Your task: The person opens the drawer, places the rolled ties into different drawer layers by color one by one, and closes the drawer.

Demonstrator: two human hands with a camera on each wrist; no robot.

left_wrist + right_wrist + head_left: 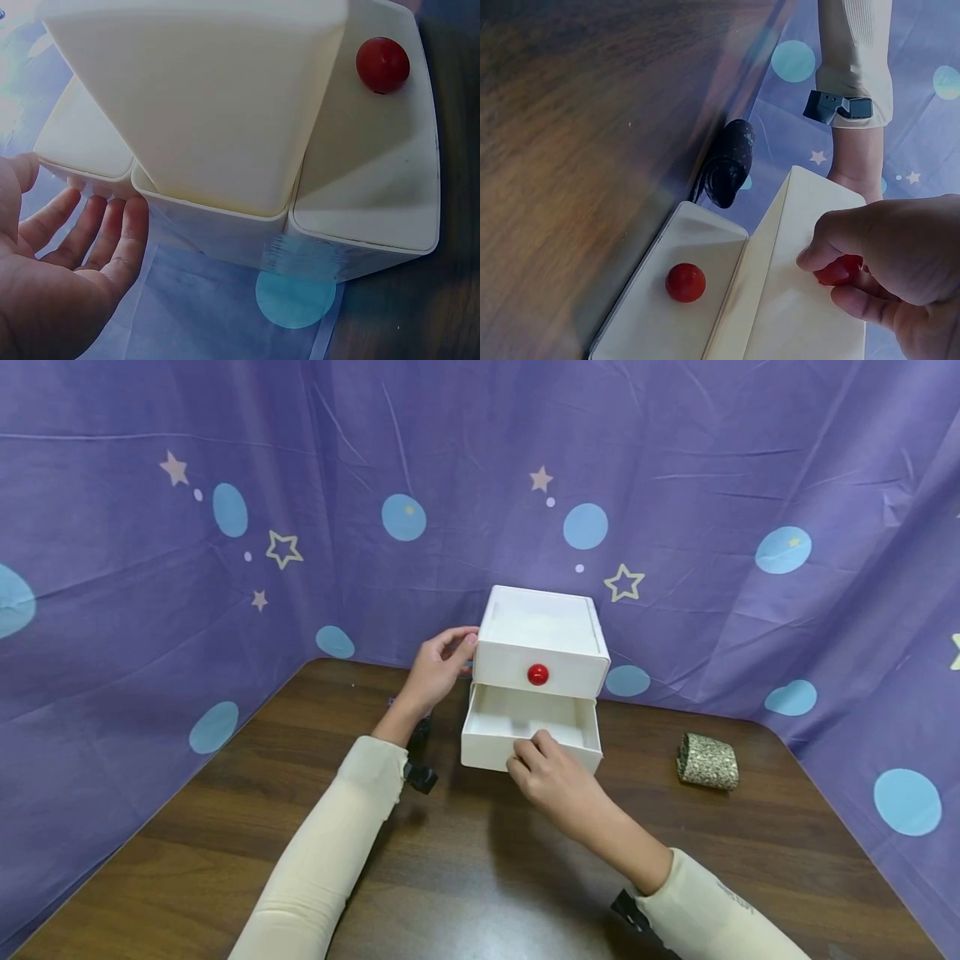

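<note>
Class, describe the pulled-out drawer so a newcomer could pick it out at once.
On the brown table stands a white drawer unit. Just under its top drawer sits the middle drawer, its red knob pinched by the right hand. Unlike the top drawer and the bottom drawer, it juts out, open.

In the head view, the left forearm (330, 827) extends from the bottom edge to the left hand (437, 672) near centre, fingers (132, 238) loosely extended, while the right forearm (712, 902) enters at lower right, the right hand (558, 778) curled in a pinch grip.
</note>
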